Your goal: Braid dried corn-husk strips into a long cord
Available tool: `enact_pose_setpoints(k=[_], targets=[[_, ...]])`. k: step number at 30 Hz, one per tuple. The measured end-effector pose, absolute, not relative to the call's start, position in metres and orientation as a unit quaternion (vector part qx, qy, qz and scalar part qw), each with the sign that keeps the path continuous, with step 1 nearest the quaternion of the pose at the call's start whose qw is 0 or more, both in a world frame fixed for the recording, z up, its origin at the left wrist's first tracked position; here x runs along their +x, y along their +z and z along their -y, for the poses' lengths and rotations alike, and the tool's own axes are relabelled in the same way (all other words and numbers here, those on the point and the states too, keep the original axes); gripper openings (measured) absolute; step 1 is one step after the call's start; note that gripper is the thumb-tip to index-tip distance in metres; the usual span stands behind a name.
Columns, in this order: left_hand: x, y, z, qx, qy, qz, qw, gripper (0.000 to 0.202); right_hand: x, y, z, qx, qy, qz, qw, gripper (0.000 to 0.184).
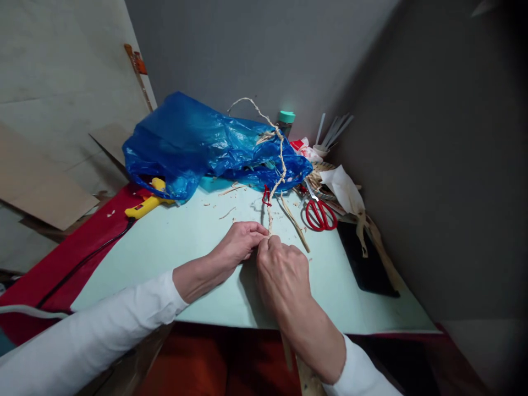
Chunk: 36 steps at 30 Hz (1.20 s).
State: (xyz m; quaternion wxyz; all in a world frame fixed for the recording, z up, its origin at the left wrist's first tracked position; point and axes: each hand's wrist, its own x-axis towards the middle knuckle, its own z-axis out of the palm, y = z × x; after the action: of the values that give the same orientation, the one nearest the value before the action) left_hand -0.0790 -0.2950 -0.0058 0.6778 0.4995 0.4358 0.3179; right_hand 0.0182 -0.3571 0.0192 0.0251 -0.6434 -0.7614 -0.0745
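Note:
A pale twisted fibre cord runs from my fingers up over the blue plastic bag and curls at its far end. My left hand pinches the near end of the cord between thumb and fingers. Right beside it, my right hand is closed around the same end, knuckles up. Loose flat strands hang below my right hand past the table edge. What lies inside the right fist is hidden. A separate dry strip lies on the table just beyond my hands.
Red-handled scissors lie to the right, near a black flat object and dried husk-like pieces. At left is a yellow glue gun with its black cable. A green-lidded jar and a cup of white sticks stand behind.

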Motion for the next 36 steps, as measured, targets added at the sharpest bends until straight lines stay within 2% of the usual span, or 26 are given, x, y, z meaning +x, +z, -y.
enact_pose_setpoints(k=[7, 13, 16, 20, 22, 24, 26, 29, 32, 36], targets=[[-0.082, -0.003, 0.291, 0.472, 0.315, -0.393, 0.724, 0.010, 0.014, 0.022, 0.357, -0.658, -0.104, 0.745, -0.027, 0.025], [-0.086, -0.003, 0.292, 0.453, 0.332, -0.382, 0.734, 0.012, 0.014, 0.010, 0.358, -0.652, -0.110, 0.750, 0.017, 0.025], [-0.088, -0.003, 0.293, 0.449, 0.335, -0.383, 0.734, 0.013, 0.028, 0.009, 0.366, -0.609, -0.065, 0.786, 0.089, 0.017], [-0.088, -0.004, 0.292, 0.466, 0.340, -0.361, 0.733, 0.014, 0.058, 0.020, 0.367, -0.562, 0.016, 0.780, 0.275, 0.021], [-0.087, -0.005, 0.292, 0.484, 0.338, -0.365, 0.720, 0.014, 0.069, 0.026, 0.358, -0.585, 0.008, 0.744, 0.321, 0.021], [-0.085, -0.006, 0.294, 0.495, 0.340, -0.370, 0.709, 0.015, 0.072, 0.027, 0.347, -0.603, 0.074, 0.738, 0.294, 0.023], [-0.085, -0.006, 0.296, 0.499, 0.346, -0.375, 0.700, 0.016, 0.070, 0.022, 0.337, -0.591, 0.214, 0.734, 0.256, 0.023], [-0.086, -0.005, 0.300, 0.508, 0.352, -0.382, 0.687, 0.014, 0.065, 0.009, 0.328, -0.542, 0.382, 0.692, 0.285, 0.026], [-0.087, -0.004, 0.303, 0.517, 0.349, -0.374, 0.686, 0.020, 0.067, -0.003, 0.327, -0.522, 0.456, 0.635, 0.341, 0.021], [-0.087, 0.000, 0.308, 0.574, 0.323, -0.369, 0.656, 0.020, 0.074, -0.006, 0.331, -0.512, 0.485, 0.609, 0.362, 0.027]])
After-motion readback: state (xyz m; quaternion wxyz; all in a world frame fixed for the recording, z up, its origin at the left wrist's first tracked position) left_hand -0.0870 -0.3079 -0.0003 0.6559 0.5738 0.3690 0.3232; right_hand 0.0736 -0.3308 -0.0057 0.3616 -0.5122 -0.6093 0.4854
